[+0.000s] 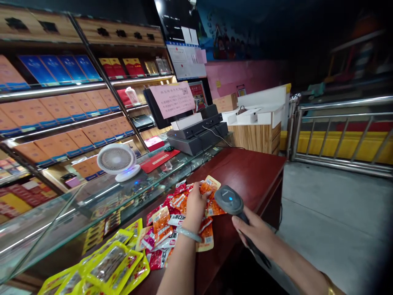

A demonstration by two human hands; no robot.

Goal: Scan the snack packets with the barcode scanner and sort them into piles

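My right hand (257, 230) is wrapped round the handle of a grey barcode scanner (229, 199), which has a small blue light on top. The scanner head is just right of my left hand (196, 201), above the edge of a snack pile. With a bracelet on its wrist, my left hand has its fingers closed on an orange snack packet (214, 184) at the far side of the pile. Around it lie more orange packets (161, 223) and red-and-white packets (158, 259). Yellow snack packets (112, 264) lie stacked nearer me on the left.
The dark red counter (245, 168) adjoins a glass display case (101, 200). A white fan (118, 159) and a monitor with a pink notice (173, 100) stand there. Boxed goods fill the shelves (61, 88). A metal railing (344, 135) is at the right.
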